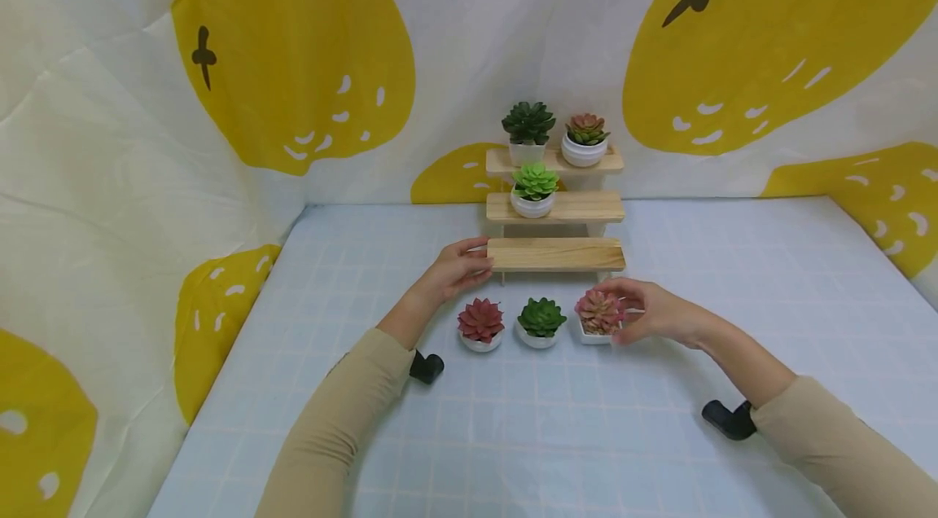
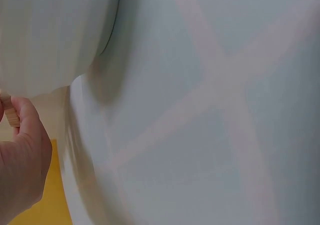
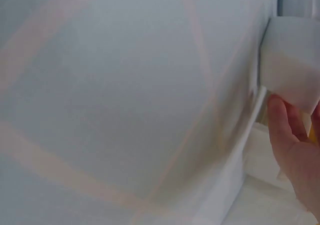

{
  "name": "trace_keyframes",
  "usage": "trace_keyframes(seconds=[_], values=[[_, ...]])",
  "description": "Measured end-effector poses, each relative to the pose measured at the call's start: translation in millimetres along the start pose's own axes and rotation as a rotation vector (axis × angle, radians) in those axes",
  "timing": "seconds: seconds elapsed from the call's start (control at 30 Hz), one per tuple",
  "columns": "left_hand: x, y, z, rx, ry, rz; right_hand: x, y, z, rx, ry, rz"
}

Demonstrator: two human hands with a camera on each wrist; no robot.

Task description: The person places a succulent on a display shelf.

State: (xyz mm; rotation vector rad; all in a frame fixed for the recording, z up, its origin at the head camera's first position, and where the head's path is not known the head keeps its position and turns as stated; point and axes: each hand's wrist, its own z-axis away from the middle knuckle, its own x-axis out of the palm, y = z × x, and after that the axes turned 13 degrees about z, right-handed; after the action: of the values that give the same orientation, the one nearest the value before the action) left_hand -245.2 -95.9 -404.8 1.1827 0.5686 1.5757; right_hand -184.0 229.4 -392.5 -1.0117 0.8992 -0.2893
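In the head view my left hand (image 1: pixel 456 272) grips the left end of the lowest wooden step (image 1: pixel 557 255) of a three-tier display stand. The left wrist view shows the thumb and fingers pinching the board's end (image 2: pixel 12 114). My right hand (image 1: pixel 650 313) holds a pink succulent (image 1: pixel 599 311) in a square white pot, its fingers and thumb around the right side. That white pot (image 3: pixel 290 65) shows close up in the right wrist view. Left of it stand a dark green succulent (image 1: pixel 541 317) and a red succulent (image 1: pixel 480 320), both in white pots.
On the top step (image 1: pixel 554 163) are a dark green succulent (image 1: pixel 528 123) and a reddish-green succulent (image 1: pixel 585 129). A bright green succulent (image 1: pixel 535 181) stands on the middle step (image 1: pixel 586 207). Pale blue checked cloth (image 1: pixel 542 436) covers the table. Fruit-patterned fabric (image 1: pixel 469 29) hangs behind.
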Motion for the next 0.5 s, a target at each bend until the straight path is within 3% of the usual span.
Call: trace_keyframes(seconds=[0.5], values=[[-0.7, -0.3, -1.6, -0.003, -0.003, 0.006, 6.6, 2.1, -4.5, 0.033, 0.006, 0.019]])
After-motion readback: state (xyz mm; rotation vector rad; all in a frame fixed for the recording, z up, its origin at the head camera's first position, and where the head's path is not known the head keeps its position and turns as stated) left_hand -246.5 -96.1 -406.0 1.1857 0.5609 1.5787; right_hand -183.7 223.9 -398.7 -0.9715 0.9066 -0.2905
